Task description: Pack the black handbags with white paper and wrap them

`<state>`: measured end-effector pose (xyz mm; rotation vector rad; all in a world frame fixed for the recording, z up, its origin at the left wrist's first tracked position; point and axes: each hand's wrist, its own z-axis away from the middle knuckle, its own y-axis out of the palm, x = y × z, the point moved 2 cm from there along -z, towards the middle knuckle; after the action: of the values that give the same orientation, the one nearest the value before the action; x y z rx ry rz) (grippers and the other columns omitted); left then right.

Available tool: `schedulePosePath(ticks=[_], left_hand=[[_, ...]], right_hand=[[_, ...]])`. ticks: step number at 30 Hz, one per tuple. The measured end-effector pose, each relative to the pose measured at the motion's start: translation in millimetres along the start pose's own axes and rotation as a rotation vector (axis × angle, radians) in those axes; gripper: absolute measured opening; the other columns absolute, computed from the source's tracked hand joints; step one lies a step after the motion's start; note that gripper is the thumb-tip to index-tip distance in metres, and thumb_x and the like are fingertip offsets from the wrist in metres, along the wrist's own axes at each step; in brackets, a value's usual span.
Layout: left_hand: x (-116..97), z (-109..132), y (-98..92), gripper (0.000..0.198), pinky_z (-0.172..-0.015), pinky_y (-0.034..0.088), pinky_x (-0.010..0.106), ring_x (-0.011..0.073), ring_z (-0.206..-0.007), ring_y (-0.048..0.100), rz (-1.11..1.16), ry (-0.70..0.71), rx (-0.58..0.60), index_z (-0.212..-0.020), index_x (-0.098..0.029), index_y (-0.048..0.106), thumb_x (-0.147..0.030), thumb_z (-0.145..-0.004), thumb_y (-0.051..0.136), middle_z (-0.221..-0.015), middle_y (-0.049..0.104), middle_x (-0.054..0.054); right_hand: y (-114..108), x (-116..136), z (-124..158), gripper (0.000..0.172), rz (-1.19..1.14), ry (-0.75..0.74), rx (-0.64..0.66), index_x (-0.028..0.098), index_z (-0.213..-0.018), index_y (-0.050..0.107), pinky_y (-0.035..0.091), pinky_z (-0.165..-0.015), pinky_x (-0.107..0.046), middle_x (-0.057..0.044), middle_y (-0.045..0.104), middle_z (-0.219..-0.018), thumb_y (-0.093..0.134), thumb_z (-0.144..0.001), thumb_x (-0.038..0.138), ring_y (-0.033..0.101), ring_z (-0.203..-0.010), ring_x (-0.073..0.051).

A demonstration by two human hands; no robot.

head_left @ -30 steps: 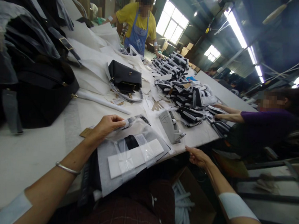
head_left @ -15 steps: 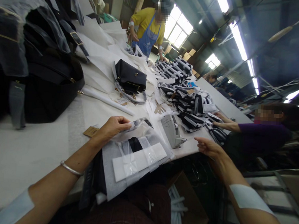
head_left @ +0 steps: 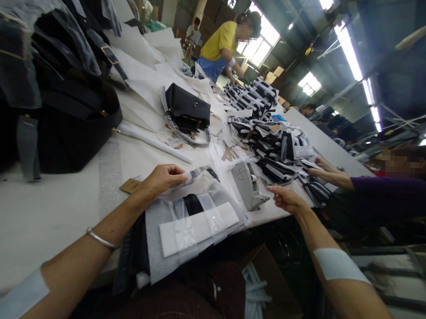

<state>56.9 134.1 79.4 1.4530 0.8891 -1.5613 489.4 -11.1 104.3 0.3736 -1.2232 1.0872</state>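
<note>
The pale counter (head_left: 39,226) stretches away in front of me, its near edge slanting across my lap. Along its right edge spreads a long heap of dark, white-wrapped pieces (head_left: 273,168), where a co-worker in a purple sleeve (head_left: 380,191) has both hands; another person in a yellow shirt (head_left: 216,42) leans over the far end. A big black bag (head_left: 73,136) stands at the counter's left side. Beneath the near edge, an open carton (head_left: 280,298) holds white tubes. The wrapped bag (head_left: 158,264) I'm handling lies at the near edge, partly overhanging it, with a white strip (head_left: 197,228) held across its paper by clear tape. Farther in, near the middle, a black handbag (head_left: 187,105) rests with its wrapped handle toward me. A grey tape dispenser (head_left: 245,185) sits close to the near edge, just beyond the wrapped bag's right side. My left grip (head_left: 164,178) is pinched on the wrapped bag's film-covered handle. My right grip (head_left: 288,200) is just beside the dispenser, fingers curled; I can't tell whether it holds anything. By my left wrist lies a small brown tag (head_left: 130,185)
</note>
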Motion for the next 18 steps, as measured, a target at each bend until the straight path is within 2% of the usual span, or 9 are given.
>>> schedulePosePath(ticks=[3,5,9,13,18], left_hand=[[3.3,-2.0,1.3,0.037,-0.058,0.042,0.026,0.0149,-0.061,0.057,-0.023,0.004,0.0,-0.072,-0.015,0.072,-0.044,-0.05,0.082,-0.068,0.07,0.002],[5.4,-2.9,2.0,0.037,-0.058,0.042,0.026,0.0154,-0.062,0.058,-0.027,0.012,0.0,-0.072,-0.016,0.073,-0.044,-0.051,0.082,-0.069,0.07,0.002],[6.1,-2.5,2.3,0.037,-0.06,0.043,0.025,0.0148,-0.063,0.058,-0.01,0.011,-0.001,-0.073,-0.015,0.073,-0.043,-0.051,0.082,-0.07,0.071,0.003],[5.6,-2.1,1.6,0.037,-0.06,0.044,0.026,0.0155,-0.063,0.059,-0.007,0.019,-0.009,-0.073,-0.014,0.074,-0.042,-0.05,0.083,-0.07,0.071,0.003],[9.3,-4.6,-0.2,0.037,-0.058,0.044,0.026,0.0158,-0.062,0.059,-0.005,0.019,-0.008,-0.074,-0.015,0.073,-0.043,-0.052,0.082,-0.07,0.071,0.004]], right_hand=[[-1.9,-25.2,8.0,0.022,-0.043,0.058,-0.019,0.017,-0.072,0.058,0.024,-0.034,-0.015,0.009,0.043,-0.041,0.08,-0.068,0.022,0.032,-0.033,-0.003],[-2.1,-26.7,5.7,0.021,-0.065,0.065,-0.029,0.017,-0.072,0.059,0.024,-0.034,-0.015,0.01,0.042,-0.041,0.079,-0.069,0.021,0.031,-0.034,-0.003],[4.2,-7.7,-12.8,0.023,-0.061,0.041,-0.043,0.018,-0.069,0.057,0.023,-0.033,-0.015,0.009,0.044,-0.042,0.08,-0.068,0.02,0.034,-0.035,-0.004],[22.3,15.8,-34.4,0.025,-0.039,-0.037,-0.047,0.017,-0.067,0.058,0.025,-0.034,-0.016,0.008,0.046,-0.043,0.082,-0.065,0.019,0.034,-0.036,-0.004],[39.8,28.9,-42.3,0.029,-0.069,-0.158,-0.023,0.016,-0.074,0.064,0.038,-0.043,-0.018,0.009,0.047,-0.046,0.087,-0.062,0.027,0.039,-0.041,-0.004]])
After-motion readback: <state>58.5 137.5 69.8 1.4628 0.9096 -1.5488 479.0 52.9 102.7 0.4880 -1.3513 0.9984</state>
